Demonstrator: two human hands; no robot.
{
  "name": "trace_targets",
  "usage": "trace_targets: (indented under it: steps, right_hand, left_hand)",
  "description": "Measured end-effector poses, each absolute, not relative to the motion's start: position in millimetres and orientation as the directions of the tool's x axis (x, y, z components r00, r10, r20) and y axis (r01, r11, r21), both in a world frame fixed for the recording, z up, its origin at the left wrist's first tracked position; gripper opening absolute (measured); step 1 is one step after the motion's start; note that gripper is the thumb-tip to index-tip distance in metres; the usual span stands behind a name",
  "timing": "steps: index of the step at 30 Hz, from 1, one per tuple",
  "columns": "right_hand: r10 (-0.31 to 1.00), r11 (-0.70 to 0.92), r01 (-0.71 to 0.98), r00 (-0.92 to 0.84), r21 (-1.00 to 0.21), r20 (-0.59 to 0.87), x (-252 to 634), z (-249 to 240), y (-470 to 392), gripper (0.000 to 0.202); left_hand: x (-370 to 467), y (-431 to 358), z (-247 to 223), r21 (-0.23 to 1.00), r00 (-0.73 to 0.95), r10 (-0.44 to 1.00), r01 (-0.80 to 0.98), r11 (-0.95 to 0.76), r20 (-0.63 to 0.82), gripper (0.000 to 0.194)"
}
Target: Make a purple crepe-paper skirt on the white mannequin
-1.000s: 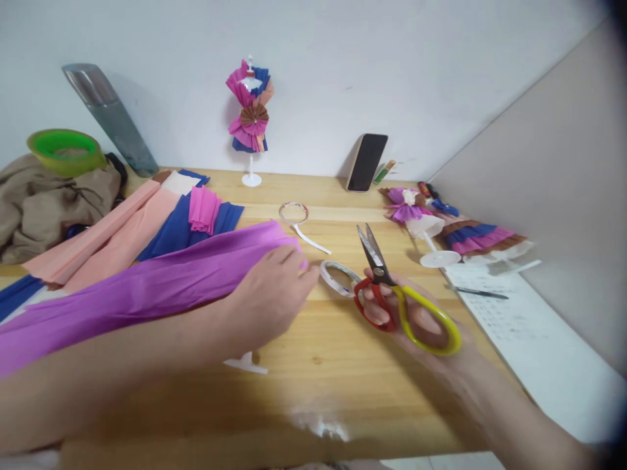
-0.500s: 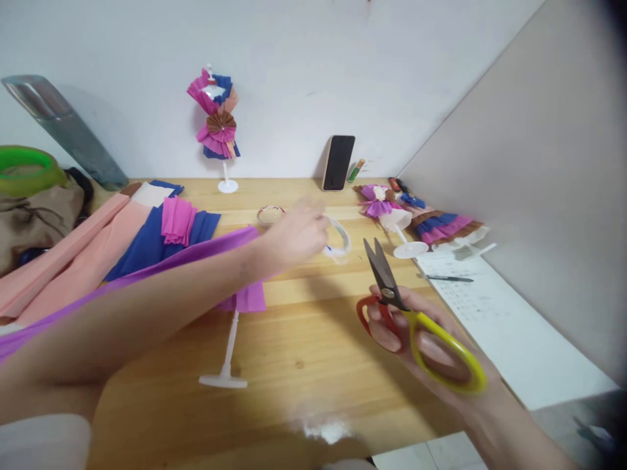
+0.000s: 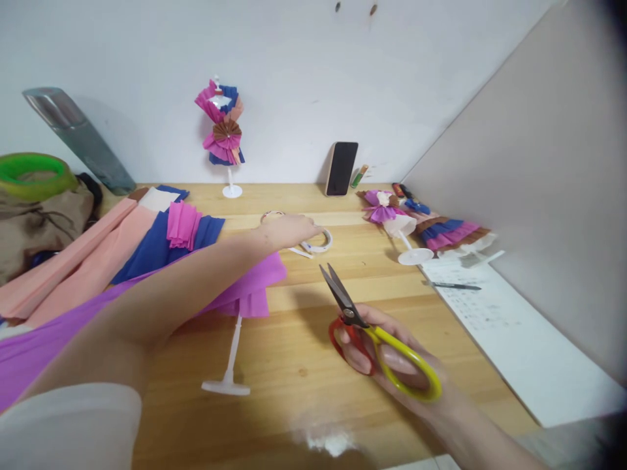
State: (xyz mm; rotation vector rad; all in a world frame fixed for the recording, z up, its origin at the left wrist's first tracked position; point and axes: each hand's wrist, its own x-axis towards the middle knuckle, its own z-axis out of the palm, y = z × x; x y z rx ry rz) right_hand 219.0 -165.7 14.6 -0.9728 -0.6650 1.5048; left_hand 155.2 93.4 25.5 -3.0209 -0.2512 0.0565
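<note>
My left hand (image 3: 294, 228) reaches to the middle of the table beside a ring of white tape (image 3: 322, 240); its fingertips are hidden, so whether it grips the tape does not show. Around the red and yellow handles of the scissors (image 3: 379, 336) wrap the fingers of my right hand (image 3: 392, 352), and the blades point up and left, slightly apart. Under my left forearm lies purple crepe paper (image 3: 249, 281), over a white stand (image 3: 229, 365) lying on the table.
A dressed mini mannequin (image 3: 225, 134) and a phone (image 3: 341, 168) stand at the wall. Coloured crepe paper (image 3: 83, 254) lies left. At right are another dressed stand (image 3: 406, 241), a pen (image 3: 455, 286) and a white sheet (image 3: 529, 346). A bottle (image 3: 81, 140) leans far left.
The scissors in my right hand have moved left. The white tape has shifted left and sits lower on the table, with a loose end showing. The purple paper's edge reaches further right.
</note>
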Motion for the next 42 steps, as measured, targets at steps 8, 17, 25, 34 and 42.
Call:
trace_targets:
  steps: [8, 17, 25, 34, 42]
  right_hand:
    - [0.917, -0.387, -0.598, -0.168, -0.702, -0.362, 210.9, -4.7, -177.6, 0.053]
    - [0.723, -0.688, -0.462, -0.508, -0.560, -0.469, 185.1, 15.5, -159.1, 0.067]
    - [0.762, -0.620, -0.514, -0.575, -0.593, -0.298, 148.9, 13.1, -145.3, 0.068]
    - [0.704, -0.697, -0.511, -0.618, -0.503, -0.350, 136.2, 8.3, -140.5, 0.060]
    - [0.758, -0.631, -0.515, -0.570, -0.580, -0.319, 141.5, 11.5, -132.2, 0.054]
  left_hand:
    - [67.5, 88.8, 72.9, 0.092, 0.908, 0.340, 0.327, -0.941, 0.246, 0.030]
    - [-85.6, 3.2, 43.9, 0.095, 0.720, 0.687, 0.680, -0.727, 0.095, 0.058]
    - [-68.3, -15.0, 3.9, -0.222, 0.726, 0.660, 0.687, -0.692, 0.190, 0.058]
    - [-64.8, -14.2, -9.5, -0.310, 0.694, 0.650, 0.720, -0.621, 0.308, 0.044]
    - [-67.6, -13.4, -12.5, -0.286, 0.684, 0.639, 0.729, -0.622, 0.351, 0.043]
